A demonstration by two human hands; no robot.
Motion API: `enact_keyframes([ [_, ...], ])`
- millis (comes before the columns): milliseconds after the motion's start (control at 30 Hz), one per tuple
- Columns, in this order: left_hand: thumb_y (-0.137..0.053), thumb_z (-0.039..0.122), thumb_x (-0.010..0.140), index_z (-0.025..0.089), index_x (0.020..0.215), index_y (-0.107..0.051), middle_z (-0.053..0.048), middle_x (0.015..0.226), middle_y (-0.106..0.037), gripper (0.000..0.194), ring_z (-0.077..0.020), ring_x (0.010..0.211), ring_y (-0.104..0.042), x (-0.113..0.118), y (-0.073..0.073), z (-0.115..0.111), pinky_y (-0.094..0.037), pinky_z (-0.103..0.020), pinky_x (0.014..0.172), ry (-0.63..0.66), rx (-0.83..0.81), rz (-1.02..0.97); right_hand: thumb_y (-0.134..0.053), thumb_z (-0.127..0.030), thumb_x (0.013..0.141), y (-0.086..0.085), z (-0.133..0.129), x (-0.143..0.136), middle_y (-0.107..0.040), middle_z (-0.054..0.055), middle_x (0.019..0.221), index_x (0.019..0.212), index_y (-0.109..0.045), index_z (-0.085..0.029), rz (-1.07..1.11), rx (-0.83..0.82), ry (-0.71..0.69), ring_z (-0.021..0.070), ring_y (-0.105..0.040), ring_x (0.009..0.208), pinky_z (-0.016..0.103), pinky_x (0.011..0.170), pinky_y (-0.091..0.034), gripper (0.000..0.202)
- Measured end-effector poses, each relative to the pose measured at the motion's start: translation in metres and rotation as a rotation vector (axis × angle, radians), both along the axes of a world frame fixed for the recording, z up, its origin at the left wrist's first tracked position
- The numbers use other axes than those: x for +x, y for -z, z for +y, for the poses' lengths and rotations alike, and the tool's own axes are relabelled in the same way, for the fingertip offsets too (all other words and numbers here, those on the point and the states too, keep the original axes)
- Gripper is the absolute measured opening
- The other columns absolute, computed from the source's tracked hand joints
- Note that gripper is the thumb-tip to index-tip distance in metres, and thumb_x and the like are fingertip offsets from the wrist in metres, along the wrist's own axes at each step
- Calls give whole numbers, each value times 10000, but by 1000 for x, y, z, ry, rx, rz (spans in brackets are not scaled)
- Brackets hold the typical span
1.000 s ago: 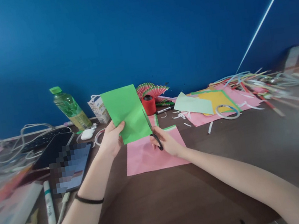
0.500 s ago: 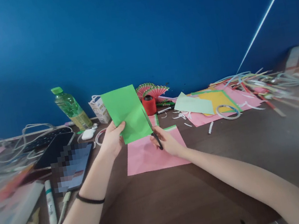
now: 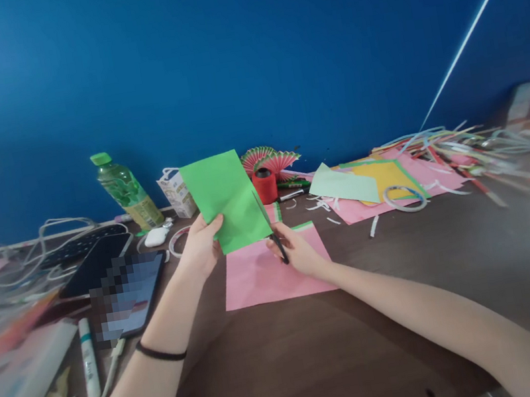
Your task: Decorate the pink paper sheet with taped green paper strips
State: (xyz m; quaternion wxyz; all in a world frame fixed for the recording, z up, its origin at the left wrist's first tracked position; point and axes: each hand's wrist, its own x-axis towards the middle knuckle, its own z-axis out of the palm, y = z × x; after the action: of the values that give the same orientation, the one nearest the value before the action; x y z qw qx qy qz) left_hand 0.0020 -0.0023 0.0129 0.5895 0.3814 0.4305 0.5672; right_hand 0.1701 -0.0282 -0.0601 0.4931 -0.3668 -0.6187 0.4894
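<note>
A green sheet of paper [image 3: 226, 191] is held up above the desk, pinched at its lower left edge by my left hand [image 3: 202, 245]. My right hand [image 3: 295, 247] is closed round the black handles of a pair of scissors [image 3: 279, 247]. The blades lie along the right edge of the green sheet, partly hidden by it. Beneath both hands a pink sheet [image 3: 269, 285] with a green strip along its far edge lies flat on the desk. Directly behind the green paper, a folded watermelon-coloured paper fan [image 3: 279, 161] stands near a red roll [image 3: 264, 186].
To the left are a green bottle [image 3: 127, 193], a small carton [image 3: 177, 192], a white earphone case [image 3: 155, 237], a phone [image 3: 143, 291], a marker [image 3: 89, 360] and cables. Coloured sheets [image 3: 387, 179], a tape roll [image 3: 404, 198] and paper scraps lie at the right, by the blue wall.
Almost nothing differs. The green sheet and both hands have shifted very slightly to the right; the scissors remain at the sheet's right edge.
</note>
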Motion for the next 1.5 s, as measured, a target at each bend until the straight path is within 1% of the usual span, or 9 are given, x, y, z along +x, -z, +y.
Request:
enact_keyframes([
  [133,-552,79,735,173,1024,-605,-49,973,-696,308,-167,807,-660,0,1,0,-555,-258,689,0,-6,16,-550,-377,768,1,1,0,-364,-57,617,850,-433,-207,4,-1,4,88,-354,523,227,495,-321,222],
  [333,-540,72,746,164,1000,-614,-45,955,-702,281,-163,826,-656,0,1,1,-548,-255,720,-36,10,47,-542,-372,766,2,2,1,-365,-58,600,821,-455,-205,-61,19,36,87,-358,510,222,478,-305,196],
  [467,-535,71,751,168,1003,-614,-48,962,-699,281,-162,813,-657,0,1,1,-548,-234,663,-28,13,50,-544,-364,760,3,3,1,-359,-61,585,807,-446,-207,-36,22,44,93,-354,516,234,507,-328,191],
  [800,-539,73,741,170,1005,-617,-45,941,-701,292,-153,780,-655,0,2,2,-541,-228,642,-30,2,41,-555,-366,748,2,2,1,-426,-32,687,821,-462,-203,-59,-11,56,82,-398,514,223,455,-354,201],
  [867,-546,76,736,172,994,-620,-41,938,-701,285,-153,778,-654,0,3,2,-541,-232,649,-29,1,41,-556,-372,752,3,3,1,-443,-28,709,836,-463,-205,-64,-16,58,80,-413,512,219,443,-364,209],
  [967,-553,77,728,177,995,-622,-35,924,-703,294,-152,766,-652,-1,5,3,-542,-243,664,-32,1,43,-547,-378,764,3,3,1,-429,-41,671,830,-457,-208,-59,-17,45,78,-419,491,219,435,-376,203],
  [1133,-552,74,730,168,982,-621,-34,929,-702,278,-151,776,-652,0,4,2,-540,-255,699,-28,5,46,-531,-381,776,-1,0,0,-426,-55,652,828,-452,-204,-48,-26,36,70,-449,452,229,458,-390,201],
  [1300,-543,73,742,166,1007,-612,-48,965,-696,289,-173,852,-648,1,2,0,-531,-312,787,24,5,32,-556,-342,750,-5,-1,2,-442,-57,661,882,-446,-199,-29,-24,21,77,-479,461,232,458,-373,223],
  [1500,-537,72,745,165,998,-610,-62,980,-693,279,-188,884,-645,2,1,-2,-522,-337,814,80,-5,56,-532,-236,704,-5,0,3,-452,-70,594,873,-424,-207,23,-36,4,90,-471,449,234,436,-360,202],
])
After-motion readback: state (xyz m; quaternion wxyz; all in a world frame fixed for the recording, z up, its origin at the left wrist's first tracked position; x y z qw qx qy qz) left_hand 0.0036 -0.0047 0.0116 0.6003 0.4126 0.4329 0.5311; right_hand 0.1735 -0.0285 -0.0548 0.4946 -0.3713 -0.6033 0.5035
